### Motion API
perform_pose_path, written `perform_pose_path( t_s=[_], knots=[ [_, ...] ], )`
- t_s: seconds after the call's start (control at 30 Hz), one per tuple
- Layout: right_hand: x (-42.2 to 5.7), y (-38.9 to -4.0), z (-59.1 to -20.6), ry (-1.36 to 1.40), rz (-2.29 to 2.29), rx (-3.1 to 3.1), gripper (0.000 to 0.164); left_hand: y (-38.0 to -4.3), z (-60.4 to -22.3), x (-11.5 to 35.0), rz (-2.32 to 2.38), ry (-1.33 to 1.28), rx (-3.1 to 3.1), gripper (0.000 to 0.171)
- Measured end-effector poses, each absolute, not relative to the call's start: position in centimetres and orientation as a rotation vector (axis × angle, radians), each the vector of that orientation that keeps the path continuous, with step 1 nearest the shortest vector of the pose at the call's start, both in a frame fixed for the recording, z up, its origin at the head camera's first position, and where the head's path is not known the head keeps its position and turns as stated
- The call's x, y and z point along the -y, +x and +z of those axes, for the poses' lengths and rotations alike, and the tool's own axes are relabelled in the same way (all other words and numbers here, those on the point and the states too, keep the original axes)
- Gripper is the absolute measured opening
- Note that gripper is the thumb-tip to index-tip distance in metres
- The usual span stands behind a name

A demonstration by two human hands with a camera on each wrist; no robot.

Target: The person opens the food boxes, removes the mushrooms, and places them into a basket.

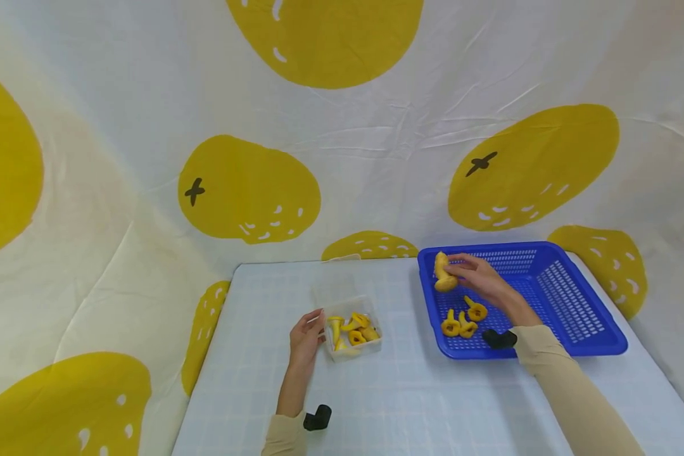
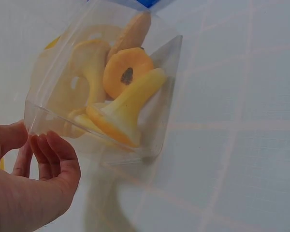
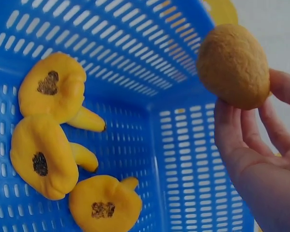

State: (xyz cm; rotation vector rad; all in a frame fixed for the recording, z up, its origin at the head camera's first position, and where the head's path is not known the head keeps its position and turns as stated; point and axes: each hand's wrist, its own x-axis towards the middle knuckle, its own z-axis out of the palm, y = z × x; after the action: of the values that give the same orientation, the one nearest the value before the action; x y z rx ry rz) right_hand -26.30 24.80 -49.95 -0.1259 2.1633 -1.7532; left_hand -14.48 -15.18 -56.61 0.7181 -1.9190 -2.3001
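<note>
My right hand (image 1: 481,277) holds a tan-yellow toy mushroom (image 1: 446,282) between thumb and fingers, above the left side of a blue plastic basket (image 1: 595,345). In the right wrist view its rounded brownish cap (image 3: 234,65) faces the camera. Three yellow mushrooms (image 3: 44,155) with dark patches on their caps lie in the basket below. With thumb and fingertips my left hand (image 1: 306,337) pinches the left edge of a clear plastic box (image 1: 350,356). Inside that box are several yellow and orange mushrooms (image 2: 128,72).
A clear lid (image 1: 333,288) stands out behind the box on the pale checked table (image 1: 239,380). White cloth with big yellow fruit prints (image 1: 251,190) rises behind the table. Black wrist mounts (image 1: 318,418) are on both arms.
</note>
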Motion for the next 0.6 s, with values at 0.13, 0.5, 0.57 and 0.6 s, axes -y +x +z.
perform_pose_path(
  t_s=[0.13,0.5,0.57,0.6],
  knots=[
    [-25.4,-26.8,-50.7,-0.114,-1.744,-2.150,0.062,-14.3,-56.0,15.3,-2.341,0.701,1.907,0.037],
    [-25.7,-27.8,-53.0,-0.015,-1.584,-2.193,0.058,-14.6,-56.6,15.1,-2.311,0.732,1.916,0.035],
    [-25.6,-27.9,-53.3,-0.004,-1.541,-2.218,0.057,-14.6,-56.7,15.1,-2.313,0.731,1.911,0.034],
    [-25.5,-27.9,-53.4,0.005,-1.517,-2.233,0.055,-14.6,-56.7,15.1,-2.313,0.730,1.910,0.035]
  ],
)
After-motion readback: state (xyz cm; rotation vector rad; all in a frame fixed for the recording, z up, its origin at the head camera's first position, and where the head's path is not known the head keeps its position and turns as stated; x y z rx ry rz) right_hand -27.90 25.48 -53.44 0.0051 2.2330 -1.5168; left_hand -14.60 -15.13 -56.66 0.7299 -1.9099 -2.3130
